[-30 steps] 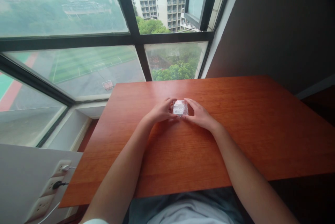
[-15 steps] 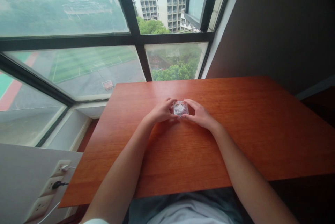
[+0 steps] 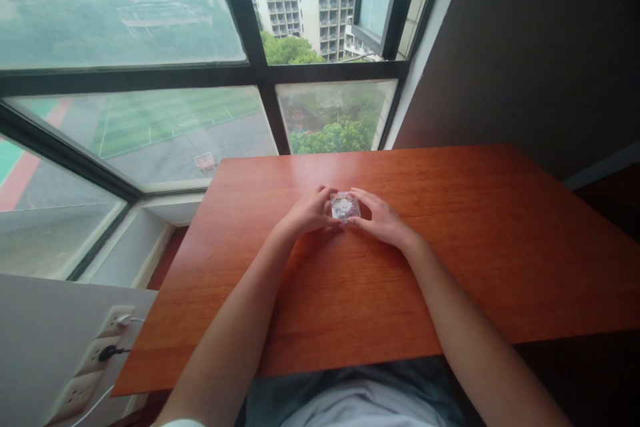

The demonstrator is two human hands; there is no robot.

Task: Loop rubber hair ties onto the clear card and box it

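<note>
At the bench (image 3: 350, 300), left hand (image 3: 311, 211) and right hand (image 3: 383, 218) pinched clear box (image 3: 345, 206) between curved fingers (image 3: 364, 196). Likely holding step; next move needed even grip.

Small, clear, squarish case (image 3: 345, 207) with whitish shapes showing, ahead at 12 o'clock, held at its 9 o'clock side by the left hand (image 3: 309, 212), 3 o'clock by the right hand (image 3: 384, 219).

Room: upper-floor; home or office unclear
Window (image 3: 257, 74): dark-framed glass, upper left, overlooking flat green field (image 3: 170, 119)
Table (image 3: 350, 300): reddish-brown wood, centre
</note>
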